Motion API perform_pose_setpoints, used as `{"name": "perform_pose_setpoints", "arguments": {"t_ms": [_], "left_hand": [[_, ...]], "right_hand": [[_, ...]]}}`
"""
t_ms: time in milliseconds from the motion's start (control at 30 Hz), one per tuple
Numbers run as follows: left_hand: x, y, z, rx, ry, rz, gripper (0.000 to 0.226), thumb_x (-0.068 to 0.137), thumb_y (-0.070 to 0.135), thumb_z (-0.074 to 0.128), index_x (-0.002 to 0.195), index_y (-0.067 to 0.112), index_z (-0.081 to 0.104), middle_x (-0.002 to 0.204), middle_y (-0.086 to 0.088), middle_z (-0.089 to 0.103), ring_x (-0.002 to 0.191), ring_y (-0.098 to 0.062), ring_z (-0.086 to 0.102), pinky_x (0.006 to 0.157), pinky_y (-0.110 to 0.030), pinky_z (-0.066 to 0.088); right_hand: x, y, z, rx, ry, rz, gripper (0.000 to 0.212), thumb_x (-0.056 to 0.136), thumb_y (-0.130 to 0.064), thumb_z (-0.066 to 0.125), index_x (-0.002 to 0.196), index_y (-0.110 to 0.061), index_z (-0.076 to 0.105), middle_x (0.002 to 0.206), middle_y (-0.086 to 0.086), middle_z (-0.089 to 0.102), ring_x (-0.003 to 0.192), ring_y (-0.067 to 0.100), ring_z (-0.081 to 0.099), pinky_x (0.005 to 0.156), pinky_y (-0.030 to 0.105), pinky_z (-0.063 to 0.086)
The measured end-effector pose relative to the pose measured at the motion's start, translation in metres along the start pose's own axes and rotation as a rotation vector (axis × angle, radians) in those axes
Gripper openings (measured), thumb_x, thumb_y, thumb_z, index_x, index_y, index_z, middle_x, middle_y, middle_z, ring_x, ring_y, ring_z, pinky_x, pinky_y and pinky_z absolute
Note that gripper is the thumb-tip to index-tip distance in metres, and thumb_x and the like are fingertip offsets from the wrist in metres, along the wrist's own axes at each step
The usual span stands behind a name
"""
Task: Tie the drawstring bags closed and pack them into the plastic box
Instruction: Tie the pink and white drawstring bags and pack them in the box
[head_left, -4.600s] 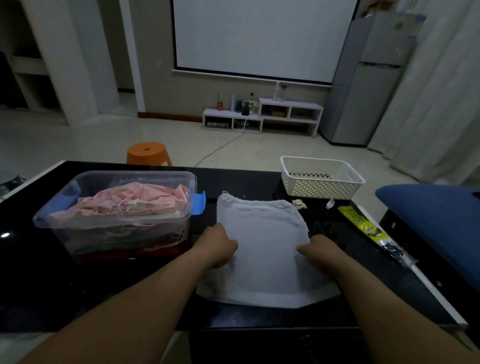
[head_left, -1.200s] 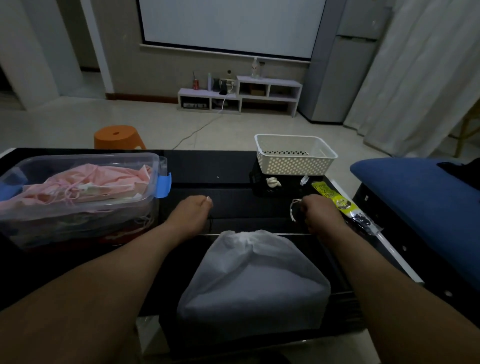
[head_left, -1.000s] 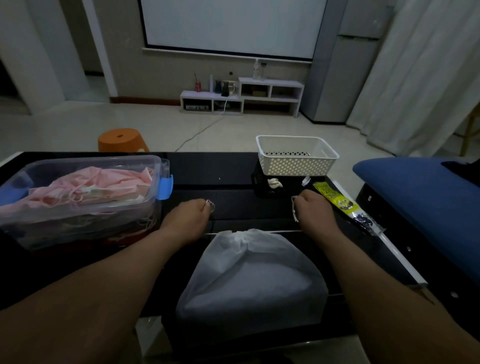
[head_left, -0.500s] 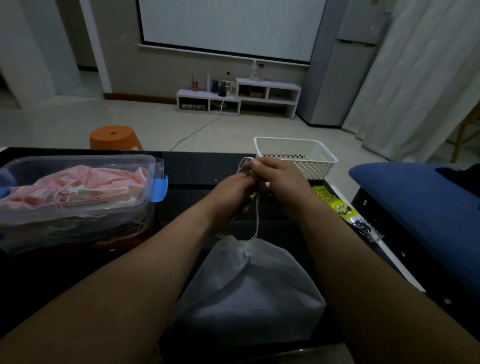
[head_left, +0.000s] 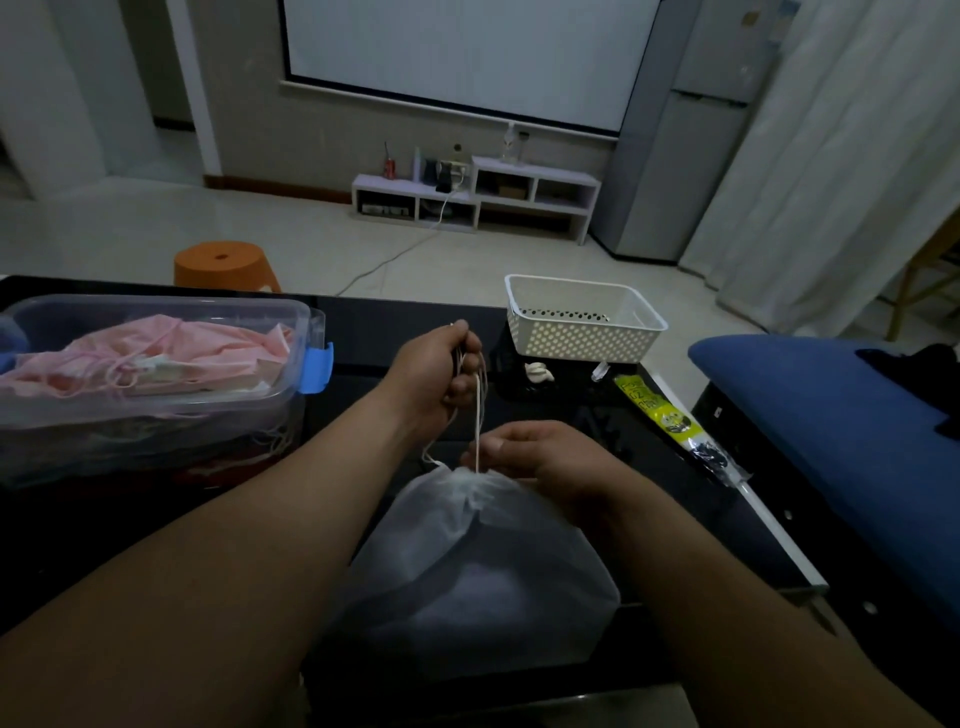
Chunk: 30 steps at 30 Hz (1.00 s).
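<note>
**Item:** white drawstring bag, lying on the dark tabletop directly below the right fingers, mouth gathered shut.

**Cords**: ran taut from the mouth up into the left hand, whose fingers were curled tight round them, raised beyond the bag.

**Right hand**: sat at the neck, thumb and forefinger pinching the cords at their base.

**Progress, as judged:** cinched; no knot visible; packing outstanding.

**Plastic box**: left of the left fingers, already held pink bags.

**White basket**: beyond the right fingers.
</note>
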<state>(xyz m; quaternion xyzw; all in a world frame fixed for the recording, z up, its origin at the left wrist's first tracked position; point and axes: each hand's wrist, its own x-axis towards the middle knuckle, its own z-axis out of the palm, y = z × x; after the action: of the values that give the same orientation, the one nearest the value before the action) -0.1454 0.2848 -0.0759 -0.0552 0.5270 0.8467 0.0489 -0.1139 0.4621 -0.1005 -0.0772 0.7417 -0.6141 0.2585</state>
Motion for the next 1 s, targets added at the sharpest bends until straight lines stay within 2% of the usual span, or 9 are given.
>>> {"name": "perform_pose_setpoints", "arguments": {"t_ms": [67,200,367,500,600,667,733,867,1000], "left_hand": [[0.001,-0.004,-0.001,-0.009,0.028,0.002,0.035,0.111,0.029,0.04,0.081,0.016,0.053,0.065,0.0,0.045,0.046,-0.009,0.027,0.04,-0.019,0.019],[0.004,-0.01,-0.002,-0.007,0.076,0.024,0.035,0.11,0.028,0.041,0.08,0.017,0.052,0.064,0.0,0.045,0.048,-0.01,0.027,0.04,-0.018,0.019],[0.008,-0.01,-0.003,-0.033,0.096,0.053,0.035,0.11,0.028,0.04,0.079,0.017,0.052,0.063,0.001,0.045,0.05,-0.01,0.026,0.042,-0.019,0.02],[0.01,-0.011,-0.005,-0.04,0.112,0.08,0.035,0.111,0.028,0.039,0.08,0.016,0.053,0.064,0.001,0.046,0.049,-0.01,0.027,0.042,-0.019,0.021],[0.014,-0.012,-0.018,0.198,0.235,0.149,0.036,0.111,0.031,0.038,0.088,0.013,0.058,0.075,-0.004,0.055,0.051,-0.012,0.038,0.044,-0.022,0.03],[0.017,-0.011,-0.035,0.448,0.372,0.216,0.038,0.111,0.035,0.039,0.089,0.015,0.063,0.085,-0.008,0.061,0.06,-0.016,0.049,0.053,-0.029,0.04],[0.018,-0.008,-0.041,0.55,0.408,0.268,0.038,0.11,0.037,0.04,0.09,0.019,0.067,0.087,-0.005,0.062,0.071,-0.018,0.053,0.064,-0.032,0.042],[0.007,0.006,-0.014,0.443,0.21,0.242,0.038,0.113,0.035,0.037,0.111,0.01,0.065,0.082,-0.004,0.059,0.055,-0.011,0.045,0.046,-0.021,0.035],[0.003,0.023,0.022,0.367,0.027,0.214,0.038,0.113,0.034,0.037,0.114,0.009,0.065,0.082,-0.006,0.063,0.056,-0.011,0.048,0.049,-0.022,0.036]], "right_hand": [[0.0,0.001,0.004,0.041,-0.017,0.007,0.02,0.102,-0.012,0.059,0.109,-0.004,0.076,0.109,0.012,0.078,0.107,0.025,0.074,0.084,0.03,0.057],[0.004,0.003,0.014,0.073,-0.027,0.013,0.017,0.1,-0.014,0.064,0.106,-0.008,0.079,0.11,0.014,0.077,0.109,0.029,0.073,0.095,0.04,0.057],[0.006,0.002,0.022,0.149,-0.011,-0.013,0.018,0.1,-0.012,0.063,0.109,-0.002,0.074,0.107,0.013,0.078,0.097,0.022,0.075,0.081,0.032,0.058],[0.01,0.005,0.025,0.256,-0.031,-0.027,0.015,0.1,-0.013,0.061,0.102,-0.003,0.072,0.099,0.014,0.077,0.091,0.024,0.072,0.085,0.037,0.057],[0.01,0.013,0.018,0.101,0.05,-0.024,0.015,0.098,-0.012,0.063,0.087,-0.01,0.073,0.086,0.012,0.073,0.082,0.025,0.064,0.083,0.041,0.052],[0.005,0.018,0.012,-0.128,0.121,-0.028,0.019,0.097,-0.012,0.064,0.08,-0.013,0.072,0.079,0.007,0.073,0.078,0.021,0.062,0.081,0.039,0.05],[0.0,0.02,0.005,-0.195,0.154,-0.007,0.019,0.096,-0.013,0.065,0.078,-0.015,0.073,0.078,0.004,0.075,0.077,0.018,0.063,0.08,0.037,0.051],[-0.001,0.019,0.008,-0.266,0.141,0.003,0.019,0.09,-0.012,0.07,0.073,-0.01,0.077,0.075,0.006,0.076,0.075,0.018,0.064,0.078,0.036,0.051],[-0.007,0.015,0.017,-0.286,0.052,-0.024,0.019,0.092,-0.012,0.069,0.081,0.001,0.077,0.072,-0.005,0.074,0.069,0.004,0.063,0.077,0.028,0.049]]}}
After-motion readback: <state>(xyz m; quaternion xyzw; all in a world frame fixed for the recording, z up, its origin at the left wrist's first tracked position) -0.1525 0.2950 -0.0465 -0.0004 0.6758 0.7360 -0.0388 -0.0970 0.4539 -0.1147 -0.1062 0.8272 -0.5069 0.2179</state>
